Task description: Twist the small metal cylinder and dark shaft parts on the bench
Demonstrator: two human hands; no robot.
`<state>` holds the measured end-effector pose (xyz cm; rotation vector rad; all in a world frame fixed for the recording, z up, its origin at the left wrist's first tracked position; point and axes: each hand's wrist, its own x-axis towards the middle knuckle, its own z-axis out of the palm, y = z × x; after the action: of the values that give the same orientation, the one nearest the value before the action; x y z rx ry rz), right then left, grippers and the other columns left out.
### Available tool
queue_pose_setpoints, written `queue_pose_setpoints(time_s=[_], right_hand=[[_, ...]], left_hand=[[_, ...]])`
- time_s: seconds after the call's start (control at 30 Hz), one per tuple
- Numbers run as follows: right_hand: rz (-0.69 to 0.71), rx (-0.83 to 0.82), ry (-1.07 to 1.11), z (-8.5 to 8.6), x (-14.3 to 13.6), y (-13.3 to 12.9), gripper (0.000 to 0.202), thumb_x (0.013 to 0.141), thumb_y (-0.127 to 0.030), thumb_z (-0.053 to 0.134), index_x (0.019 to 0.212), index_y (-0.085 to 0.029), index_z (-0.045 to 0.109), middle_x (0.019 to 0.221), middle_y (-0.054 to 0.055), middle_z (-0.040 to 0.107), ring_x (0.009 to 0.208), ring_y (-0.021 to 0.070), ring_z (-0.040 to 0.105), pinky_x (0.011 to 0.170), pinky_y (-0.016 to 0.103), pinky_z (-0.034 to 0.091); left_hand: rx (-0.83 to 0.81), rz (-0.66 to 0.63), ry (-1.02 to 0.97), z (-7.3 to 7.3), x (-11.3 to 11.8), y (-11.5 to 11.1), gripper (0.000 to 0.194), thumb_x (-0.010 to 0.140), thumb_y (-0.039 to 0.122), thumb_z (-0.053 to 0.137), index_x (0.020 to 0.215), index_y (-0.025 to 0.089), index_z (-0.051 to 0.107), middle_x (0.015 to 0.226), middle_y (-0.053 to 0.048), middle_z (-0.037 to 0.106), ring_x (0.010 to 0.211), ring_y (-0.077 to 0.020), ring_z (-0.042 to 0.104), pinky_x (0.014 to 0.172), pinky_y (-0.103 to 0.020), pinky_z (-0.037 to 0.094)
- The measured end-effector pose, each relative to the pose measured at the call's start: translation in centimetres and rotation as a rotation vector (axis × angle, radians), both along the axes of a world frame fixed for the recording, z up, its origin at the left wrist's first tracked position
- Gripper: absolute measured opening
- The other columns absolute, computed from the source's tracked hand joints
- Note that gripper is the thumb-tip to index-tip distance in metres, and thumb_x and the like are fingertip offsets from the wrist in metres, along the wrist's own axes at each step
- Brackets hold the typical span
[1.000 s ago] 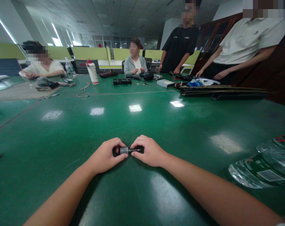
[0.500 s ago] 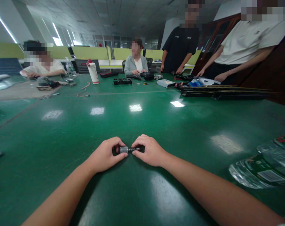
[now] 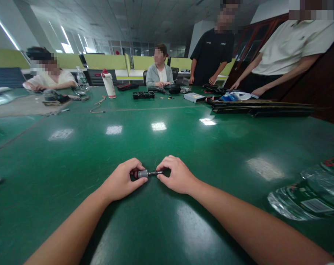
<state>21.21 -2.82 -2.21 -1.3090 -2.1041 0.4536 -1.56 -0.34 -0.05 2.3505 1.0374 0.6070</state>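
Observation:
Low in the middle of the head view, both my hands are at a small silver metal cylinder [image 3: 143,173] with a thin dark ridged shaft [image 3: 153,173] standing out of its right side. My left hand [image 3: 126,179] is closed, thumb and fingers pinching the cylinder and partly covering its left end. The far end of the shaft is pinched by my right hand [image 3: 176,174]. The piece lies roughly level, just over the green table [image 3: 134,136]. I cannot make out its exact kind.
A large water bottle [image 3: 307,202] lies at the right. Along the far side are a white bottle with a red lid [image 3: 109,84], a cable [image 3: 97,106], a black bracket-like part [image 3: 144,95] and long dark strips [image 3: 263,108]. Several people are around the far edge.
Both hands have shifted slightly up. The left has moved a little left and the right hand's fingertips a little right, so more of the shaft shows between them.

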Motion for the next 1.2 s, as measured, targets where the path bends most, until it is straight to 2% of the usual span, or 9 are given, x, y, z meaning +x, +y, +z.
queue_pose_setpoints(time_s=[0.27,0.57,0.67,0.8,0.97,1.2], right_hand=[[-0.173,-0.003,-0.069,0.21,0.19,-0.03,0.012,0.074,-0.015,0.067,0.082,-0.022,0.070,0.086,0.003,0.067,0.087,0.0199,0.057,0.078,0.034,0.040],[-0.268,0.034,-0.127,0.16,0.31,-0.15,0.008,0.072,-0.018,0.069,0.079,-0.023,0.070,0.082,0.002,0.067,0.084,0.0203,0.058,0.074,0.034,0.038],[-0.213,0.033,-0.103,0.07,0.32,-0.02,0.009,0.071,-0.017,0.069,0.078,-0.022,0.070,0.081,0.002,0.066,0.082,0.0194,0.058,0.075,0.034,0.040],[-0.051,0.007,-0.009,0.08,0.18,0.10,0.011,0.075,-0.015,0.069,0.084,-0.021,0.071,0.085,0.003,0.069,0.085,0.0188,0.060,0.079,0.034,0.043],[0.130,-0.023,0.155,0.28,0.00,-0.12,0.032,0.076,-0.005,0.065,0.103,-0.022,0.069,0.093,0.002,0.072,0.090,0.0176,0.062,0.084,0.034,0.047],[0.131,-0.043,0.188,0.33,-0.16,-0.23,0.034,0.075,-0.006,0.068,0.105,-0.021,0.068,0.090,0.002,0.072,0.086,0.0165,0.063,0.082,0.032,0.048]], left_hand=[[-0.024,0.023,0.025,-0.21,-0.07,0.20,0.016,0.082,0.032,0.064,0.088,0.018,0.058,0.080,-0.001,0.060,0.068,-0.0153,0.055,0.064,-0.027,0.044],[-0.024,0.043,0.028,-0.19,0.01,0.10,0.017,0.081,0.032,0.064,0.087,0.018,0.059,0.079,-0.001,0.060,0.067,-0.0154,0.056,0.063,-0.026,0.044],[-0.026,0.053,0.027,-0.12,0.09,0.06,0.016,0.081,0.032,0.065,0.086,0.018,0.060,0.077,-0.001,0.061,0.067,-0.0155,0.056,0.062,-0.026,0.044],[-0.028,0.047,0.018,-0.15,0.04,0.07,0.015,0.081,0.031,0.065,0.087,0.018,0.060,0.078,-0.001,0.061,0.068,-0.0156,0.056,0.063,-0.026,0.044],[-0.041,0.019,0.014,-0.20,-0.09,0.15,0.015,0.079,0.028,0.067,0.089,0.018,0.060,0.080,-0.001,0.060,0.070,-0.0156,0.055,0.064,-0.026,0.043],[-0.062,0.008,0.006,-0.13,-0.22,0.04,0.021,0.078,0.030,0.070,0.093,0.018,0.062,0.081,0.000,0.061,0.072,-0.0161,0.056,0.066,-0.027,0.043]])
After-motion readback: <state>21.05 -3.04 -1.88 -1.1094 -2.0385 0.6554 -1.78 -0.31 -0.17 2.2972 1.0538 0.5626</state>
